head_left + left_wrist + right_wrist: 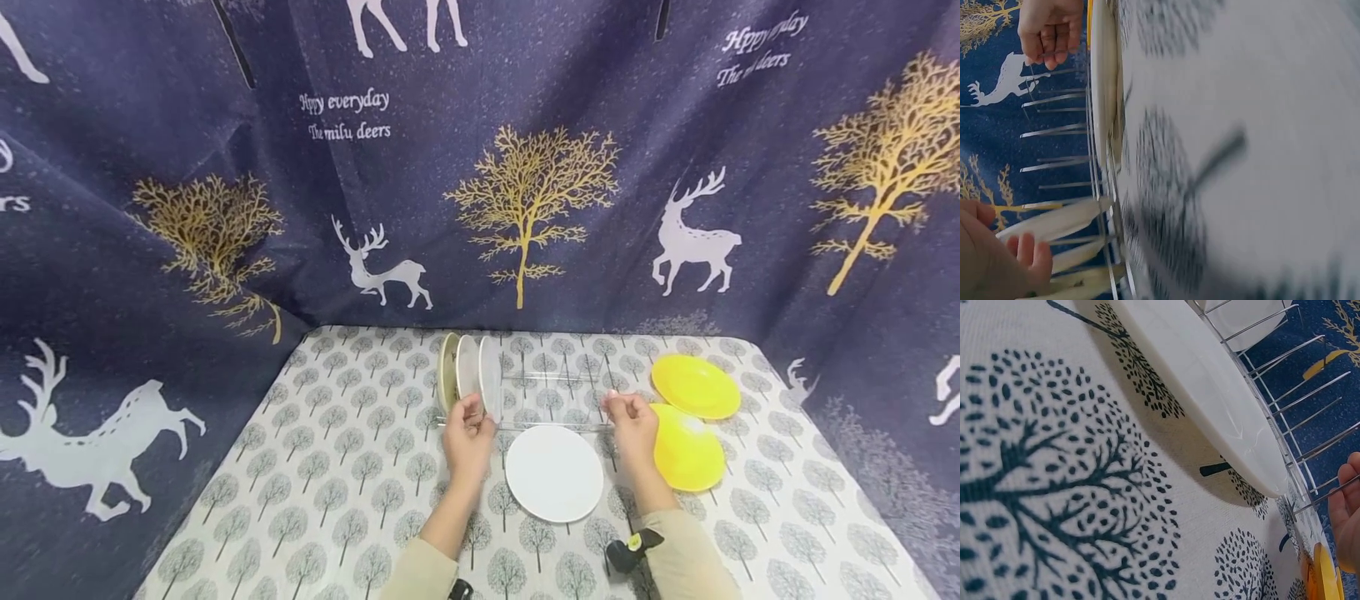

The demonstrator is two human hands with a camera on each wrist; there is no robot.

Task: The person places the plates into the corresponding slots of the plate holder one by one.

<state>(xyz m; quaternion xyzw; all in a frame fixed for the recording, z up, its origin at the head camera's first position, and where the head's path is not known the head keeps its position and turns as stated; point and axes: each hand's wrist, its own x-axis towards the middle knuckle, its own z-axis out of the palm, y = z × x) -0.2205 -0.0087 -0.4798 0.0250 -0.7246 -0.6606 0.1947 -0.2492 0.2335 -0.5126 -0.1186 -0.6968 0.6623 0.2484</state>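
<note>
A wire dish rack [555, 377] stands toward the back of the table, with several plates upright at its left end. My left hand [468, 429] is at the front edge of the rightmost upright white plate [491, 375], thumb on one side and fingers on the other in the left wrist view. Beside it stand another white plate [467, 367] and a beige plate [447, 372]. My right hand [633, 425] pinches the wire at the rack's right end; its fingertips [1340, 503] meet a prong. A white plate [555, 473] lies in front of the rack.
Two yellow plates, a rear one [696, 386] and a front one [688, 450], lie right of the rack beside my right hand. A tree-patterned cloth [337, 500] covers the table. Dark blue fabric [420, 150] with deer and trees hangs behind and at both sides.
</note>
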